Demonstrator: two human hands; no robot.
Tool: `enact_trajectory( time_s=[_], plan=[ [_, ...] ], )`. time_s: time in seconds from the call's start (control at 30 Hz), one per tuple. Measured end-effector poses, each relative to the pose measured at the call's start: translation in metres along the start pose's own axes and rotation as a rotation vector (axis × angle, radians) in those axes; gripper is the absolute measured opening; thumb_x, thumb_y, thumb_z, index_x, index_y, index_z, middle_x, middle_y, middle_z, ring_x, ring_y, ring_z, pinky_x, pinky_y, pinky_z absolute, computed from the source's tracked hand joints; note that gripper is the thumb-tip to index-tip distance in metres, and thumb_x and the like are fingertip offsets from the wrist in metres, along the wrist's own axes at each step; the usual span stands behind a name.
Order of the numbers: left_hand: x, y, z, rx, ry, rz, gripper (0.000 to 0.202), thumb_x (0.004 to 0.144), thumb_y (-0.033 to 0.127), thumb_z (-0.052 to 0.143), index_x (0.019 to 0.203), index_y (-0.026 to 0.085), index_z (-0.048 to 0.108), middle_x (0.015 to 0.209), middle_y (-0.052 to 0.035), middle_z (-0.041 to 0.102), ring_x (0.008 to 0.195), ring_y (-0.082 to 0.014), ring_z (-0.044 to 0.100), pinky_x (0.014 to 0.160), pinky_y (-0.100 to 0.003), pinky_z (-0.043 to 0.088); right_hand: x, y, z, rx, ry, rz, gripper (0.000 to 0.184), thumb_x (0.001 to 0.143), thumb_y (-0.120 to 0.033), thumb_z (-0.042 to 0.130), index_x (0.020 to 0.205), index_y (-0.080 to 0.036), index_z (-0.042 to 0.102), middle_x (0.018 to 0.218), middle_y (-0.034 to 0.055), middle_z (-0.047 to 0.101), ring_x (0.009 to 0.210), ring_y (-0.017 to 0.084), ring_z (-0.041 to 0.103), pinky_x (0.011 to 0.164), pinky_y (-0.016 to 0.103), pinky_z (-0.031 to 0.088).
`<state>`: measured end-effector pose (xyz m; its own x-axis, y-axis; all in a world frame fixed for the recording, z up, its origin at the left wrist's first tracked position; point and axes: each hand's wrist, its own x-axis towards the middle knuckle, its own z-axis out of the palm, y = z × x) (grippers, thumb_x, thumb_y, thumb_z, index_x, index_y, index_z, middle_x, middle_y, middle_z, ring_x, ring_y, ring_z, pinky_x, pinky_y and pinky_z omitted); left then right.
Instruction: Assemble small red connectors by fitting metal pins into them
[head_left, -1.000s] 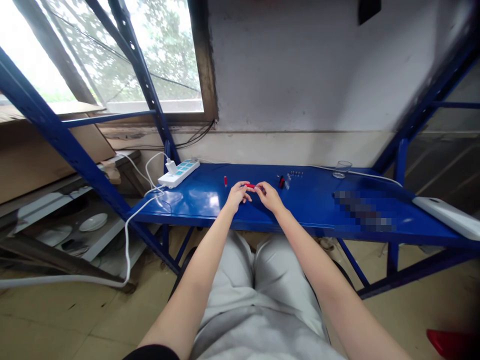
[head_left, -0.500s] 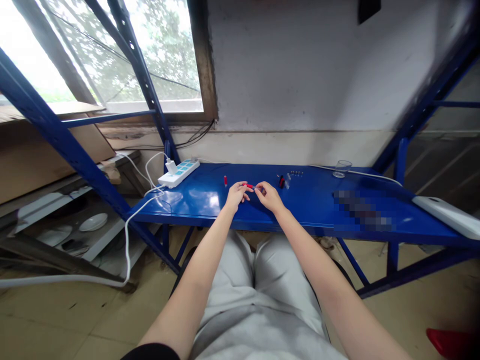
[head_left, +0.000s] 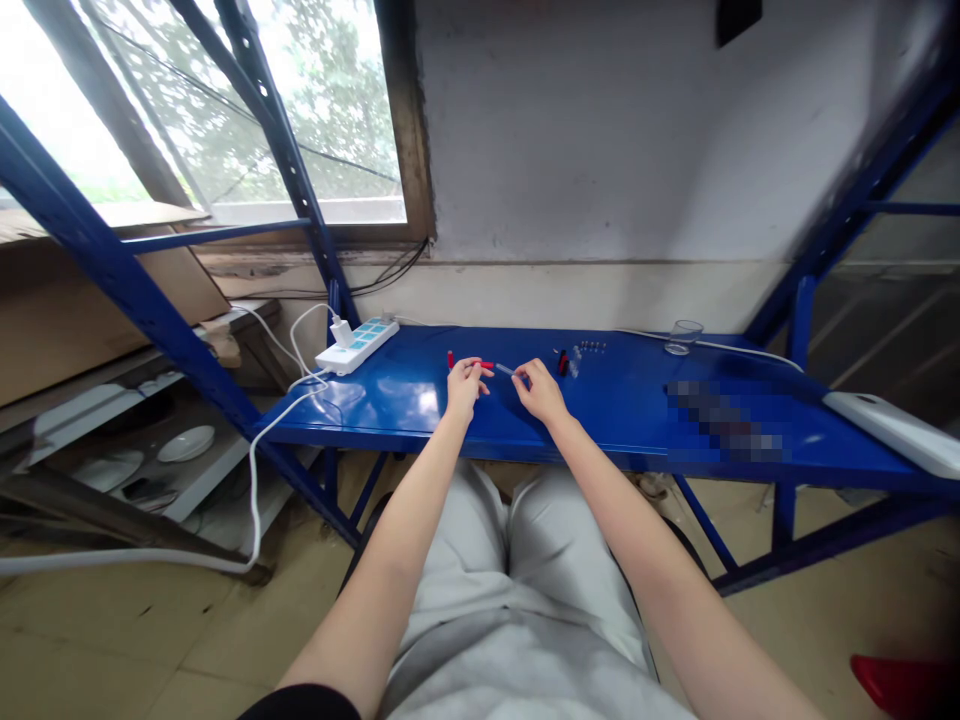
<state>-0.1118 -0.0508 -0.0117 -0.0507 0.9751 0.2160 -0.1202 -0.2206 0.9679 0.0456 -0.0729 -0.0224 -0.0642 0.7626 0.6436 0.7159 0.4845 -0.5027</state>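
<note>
My left hand [head_left: 464, 383] is closed on a slim red tube [head_left: 484, 365] that looks like part of a pen. Its red end points right, toward my other hand. Pinched in my right hand [head_left: 538, 387] is a thin, clear, pen-like tube [head_left: 505, 369], tilted up to the left. A small gap separates the two tubes. Just behind my left hand another small red piece [head_left: 451, 358] is partly covered. Past my right hand are a red and black piece [head_left: 562, 362], some clear pieces [head_left: 575, 362] and a row of several tiny parts [head_left: 594, 346].
A white power strip [head_left: 358, 346] with a plug lies at the blue table's [head_left: 390, 405] left end. Toward the right stand a clear glass [head_left: 683, 338] and a blurred-out object [head_left: 724, 420]. A white flat object [head_left: 900, 432] rests at the right edge.
The red tube and the clear tube, end to end before, are now apart. My left hand has shifted slightly left with the red tube; my right hand has hardly moved.
</note>
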Motion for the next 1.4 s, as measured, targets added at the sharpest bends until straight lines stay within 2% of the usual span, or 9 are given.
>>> enact_trajectory(
  time_s=[0.1, 0.2, 0.3, 0.37, 0.57, 0.93, 1.2, 1.4],
  plan=[
    [0.0, -0.001, 0.0, 0.004, 0.0, -0.005, 0.02, 0.082, 0.027, 0.051, 0.096, 0.013, 0.052, 0.072, -0.0021, 0.064, 0.036, -0.0028, 0.045, 0.034, -0.017, 0.025, 0.001, 0.002, 0.0, 0.029, 0.05, 0.019, 0.017, 0.084, -0.032, 0.044, 0.085, -0.02, 0.055, 0.083, 0.0052, 0.051, 0.067, 0.015, 0.048, 0.06, 0.027, 0.04],
    [-0.002, -0.002, 0.001, 0.031, -0.123, -0.014, 0.021, 0.078, 0.028, 0.057, 0.093, 0.012, 0.055, 0.067, -0.0006, 0.062, 0.034, -0.0026, 0.043, 0.033, -0.017, 0.024, 0.0, 0.001, 0.0, 0.093, 0.075, -0.003, 0.018, 0.085, -0.033, 0.043, 0.085, -0.019, 0.055, 0.079, 0.0035, 0.05, 0.063, 0.013, 0.046, 0.059, 0.025, 0.039],
    [-0.004, -0.002, 0.003, 0.025, -0.268, -0.023, 0.024, 0.074, 0.029, 0.062, 0.09, 0.012, 0.058, 0.064, 0.0001, 0.06, 0.034, -0.0025, 0.042, 0.033, -0.017, 0.025, -0.001, -0.002, -0.001, 0.123, 0.012, -0.042, 0.018, 0.084, -0.034, 0.045, 0.084, -0.019, 0.055, 0.076, 0.0022, 0.049, 0.06, 0.012, 0.045, 0.058, 0.025, 0.039],
    [-0.004, -0.002, 0.003, -0.005, -0.312, -0.04, 0.024, 0.073, 0.03, 0.063, 0.089, 0.012, 0.058, 0.061, 0.0013, 0.057, 0.034, -0.0025, 0.042, 0.034, -0.017, 0.025, -0.001, -0.004, -0.001, 0.119, -0.04, -0.054, 0.017, 0.084, -0.033, 0.046, 0.083, -0.019, 0.055, 0.076, 0.0019, 0.05, 0.06, 0.012, 0.045, 0.058, 0.024, 0.039],
    [-0.003, -0.002, 0.004, -0.08, -0.305, -0.1, 0.024, 0.072, 0.029, 0.064, 0.087, 0.012, 0.059, 0.055, 0.0041, 0.051, 0.033, -0.0026, 0.04, 0.033, -0.018, 0.024, -0.002, -0.003, 0.001, 0.087, -0.136, -0.077, 0.016, 0.083, -0.032, 0.048, 0.082, -0.019, 0.056, 0.077, 0.002, 0.051, 0.061, 0.011, 0.046, 0.056, 0.023, 0.037],
    [-0.004, -0.004, 0.004, -0.094, -0.325, -0.078, 0.018, 0.071, 0.027, 0.065, 0.074, 0.013, 0.054, 0.048, 0.006, 0.046, 0.031, -0.0029, 0.037, 0.033, -0.018, 0.024, -0.001, -0.001, 0.002, 0.096, -0.155, -0.092, 0.017, 0.082, -0.033, 0.049, 0.086, -0.018, 0.058, 0.075, 0.0021, 0.055, 0.057, 0.011, 0.046, 0.056, 0.024, 0.038],
    [-0.006, -0.003, 0.005, -0.051, -0.337, -0.076, 0.017, 0.073, 0.026, 0.063, 0.073, 0.014, 0.051, 0.047, 0.0059, 0.046, 0.031, -0.0025, 0.035, 0.034, -0.017, 0.023, 0.0, 0.005, 0.006, 0.13, -0.176, -0.111, 0.02, 0.082, -0.032, 0.05, 0.089, -0.018, 0.061, 0.075, 0.0033, 0.057, 0.058, 0.012, 0.048, 0.057, 0.024, 0.038],
    [-0.007, -0.002, 0.005, -0.085, -0.367, -0.123, 0.013, 0.076, 0.025, 0.058, 0.075, 0.016, 0.048, 0.045, 0.0077, 0.041, 0.03, -0.0022, 0.03, 0.032, -0.017, 0.019, 0.001, 0.008, 0.008, 0.159, -0.209, -0.118, 0.019, 0.081, -0.034, 0.052, 0.085, -0.018, 0.062, 0.077, 0.004, 0.06, 0.059, 0.012, 0.049, 0.057, 0.024, 0.038]
  ],
)
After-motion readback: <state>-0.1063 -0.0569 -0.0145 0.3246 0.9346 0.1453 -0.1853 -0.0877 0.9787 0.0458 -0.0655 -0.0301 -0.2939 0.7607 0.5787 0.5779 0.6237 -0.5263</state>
